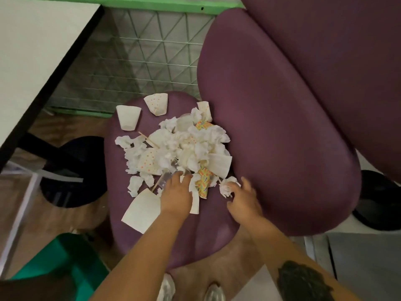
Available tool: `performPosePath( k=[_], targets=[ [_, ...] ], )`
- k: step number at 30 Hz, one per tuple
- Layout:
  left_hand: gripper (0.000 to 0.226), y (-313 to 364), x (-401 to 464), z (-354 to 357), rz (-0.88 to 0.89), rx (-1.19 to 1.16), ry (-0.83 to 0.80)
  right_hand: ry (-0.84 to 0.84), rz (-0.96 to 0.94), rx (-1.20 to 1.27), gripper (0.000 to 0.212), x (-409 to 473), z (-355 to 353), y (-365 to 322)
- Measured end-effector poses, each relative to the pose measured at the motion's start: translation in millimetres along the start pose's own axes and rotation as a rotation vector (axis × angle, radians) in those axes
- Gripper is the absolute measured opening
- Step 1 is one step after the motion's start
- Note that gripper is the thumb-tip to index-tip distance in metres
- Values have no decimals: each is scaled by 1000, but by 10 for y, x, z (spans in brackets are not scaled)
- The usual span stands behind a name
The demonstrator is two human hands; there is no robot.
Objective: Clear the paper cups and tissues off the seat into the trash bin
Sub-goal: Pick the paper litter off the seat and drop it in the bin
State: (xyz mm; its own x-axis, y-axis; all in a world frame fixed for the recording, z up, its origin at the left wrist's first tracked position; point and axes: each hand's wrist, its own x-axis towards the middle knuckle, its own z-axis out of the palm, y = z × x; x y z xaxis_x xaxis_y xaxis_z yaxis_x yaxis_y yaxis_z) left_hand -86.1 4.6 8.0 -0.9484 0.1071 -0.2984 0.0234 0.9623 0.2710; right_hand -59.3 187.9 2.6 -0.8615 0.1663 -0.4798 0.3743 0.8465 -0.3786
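A purple seat (123,192) carries a heap of crumpled white tissues (188,144), flattened paper cups and yellow wrappers. A plain white cup (128,117) and a dotted cup (156,103) lie at the far edge, and a flattened cup (142,210) lies at the near left. My left hand (176,192) reaches into the near side of the heap, fingers spread over a clear plastic cup (165,178). My right hand (244,199) is beside a tissue ball (227,186), fingers curled around its edge but not closed. A green bin (63,263) stands at the lower left.
The purple backrest (282,127) rises right of the seat. A white table with a black edge (43,61) is at the upper left, its round black base (71,170) on the wood floor. A green wire fence (147,61) stands behind. My shoes (191,290) show below.
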Motion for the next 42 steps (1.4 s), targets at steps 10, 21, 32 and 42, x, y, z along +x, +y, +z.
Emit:
performPosePath(
  k=[10,21,32,42],
  targets=[
    [41,-55,575,232,100,247,-78,-132,-5,-94,66,466,308,90],
    [33,-175,732,386,146,243,-120,37,88,-85,29,674,541,23],
    [48,-195,675,184,246,170,34,60,73,-117,50,584,426,-154],
    [42,-5,399,-620,176,-73,80,159,10,-25,24,169,-371,-545]
  ],
)
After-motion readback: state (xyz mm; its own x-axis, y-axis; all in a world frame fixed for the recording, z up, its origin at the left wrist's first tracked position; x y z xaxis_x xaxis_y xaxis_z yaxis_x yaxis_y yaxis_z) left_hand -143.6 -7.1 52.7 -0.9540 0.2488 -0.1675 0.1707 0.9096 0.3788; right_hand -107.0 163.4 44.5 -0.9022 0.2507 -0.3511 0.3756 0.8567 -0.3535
